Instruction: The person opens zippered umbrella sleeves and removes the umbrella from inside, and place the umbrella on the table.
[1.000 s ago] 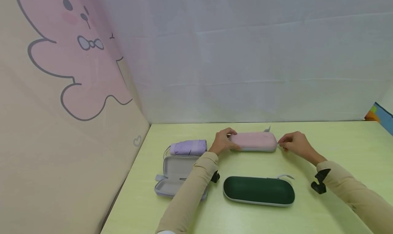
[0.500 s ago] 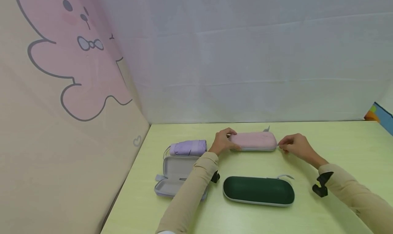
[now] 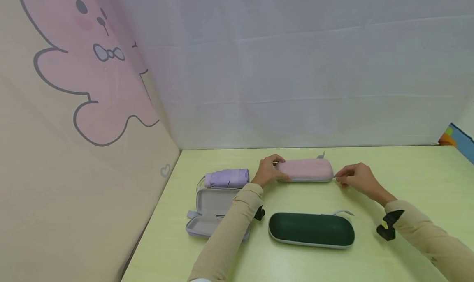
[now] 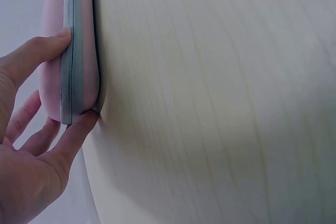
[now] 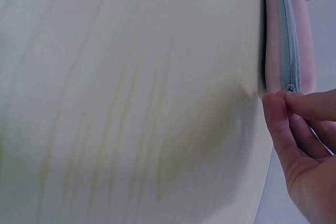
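A pink zippered case (image 3: 305,169) lies shut-looking at the back of the table, its grey zipper band (image 4: 74,72) along the side. My left hand (image 3: 268,171) grips its left end, the thumb on the zipper band and the fingers round the end. At the right end my right hand (image 3: 359,178) pinches the zipper pull between thumb and forefinger, close by the slider (image 5: 290,87). The fingertips hide most of the pull. A small grey loop (image 3: 321,155) sticks up behind the case.
Nearer the front lies a dark green case (image 3: 311,229) with a grey strap (image 3: 344,212). An open case with a grey lining (image 3: 216,200) is at the left, partly behind the left sleeve. Beyond it lies a purple rolled fabric bundle (image 3: 226,178) with a cord.
My right hand has shifted slightly toward the front at the case's right end, still pinching the zipper pull. The left hand and the pink case stay nearly in place.
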`<state>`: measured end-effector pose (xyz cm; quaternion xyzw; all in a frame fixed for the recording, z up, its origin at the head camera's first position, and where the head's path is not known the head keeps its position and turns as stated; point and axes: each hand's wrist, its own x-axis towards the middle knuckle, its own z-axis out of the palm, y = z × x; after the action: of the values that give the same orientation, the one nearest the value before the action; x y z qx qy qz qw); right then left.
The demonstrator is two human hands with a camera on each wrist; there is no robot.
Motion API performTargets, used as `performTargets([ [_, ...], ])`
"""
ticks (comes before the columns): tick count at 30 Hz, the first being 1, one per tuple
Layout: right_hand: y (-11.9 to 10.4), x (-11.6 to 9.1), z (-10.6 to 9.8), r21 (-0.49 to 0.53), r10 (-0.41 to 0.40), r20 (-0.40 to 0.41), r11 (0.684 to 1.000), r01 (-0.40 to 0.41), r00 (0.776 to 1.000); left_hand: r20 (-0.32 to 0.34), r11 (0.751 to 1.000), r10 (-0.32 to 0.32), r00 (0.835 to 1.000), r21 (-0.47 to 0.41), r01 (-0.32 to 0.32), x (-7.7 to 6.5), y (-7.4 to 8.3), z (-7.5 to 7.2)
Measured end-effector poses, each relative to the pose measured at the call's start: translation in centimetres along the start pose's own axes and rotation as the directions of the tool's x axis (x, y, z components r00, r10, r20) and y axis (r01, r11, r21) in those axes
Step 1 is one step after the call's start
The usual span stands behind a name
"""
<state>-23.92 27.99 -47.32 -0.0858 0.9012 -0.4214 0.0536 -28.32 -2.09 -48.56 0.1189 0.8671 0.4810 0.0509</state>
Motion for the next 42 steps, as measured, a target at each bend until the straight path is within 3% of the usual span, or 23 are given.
performTargets([
  [25, -0.8, -1.1, 0.4, 0.057, -0.058, 0.013, 0.997, 0.057, 0.998, 0.006, 1.000, -0.014, 1.000, 0.010, 0.014, -0.3, 0.2, -0.3],
  [32, -0.7, -1.0, 0.4, 0.024, -0.073, 0.027, 0.997, 0.072, 0.997, 0.007, 1.000, -0.010, 1.000, 0.010, 0.009, -0.2, 0.3, -0.4],
  [42, -0.9, -0.8, 0.6, 0.037, -0.141, 0.059, 0.990, 0.139, 0.988, 0.012, 1.000, -0.018, 1.000, -0.008, 0.018, -0.2, 0.6, -0.3],
])
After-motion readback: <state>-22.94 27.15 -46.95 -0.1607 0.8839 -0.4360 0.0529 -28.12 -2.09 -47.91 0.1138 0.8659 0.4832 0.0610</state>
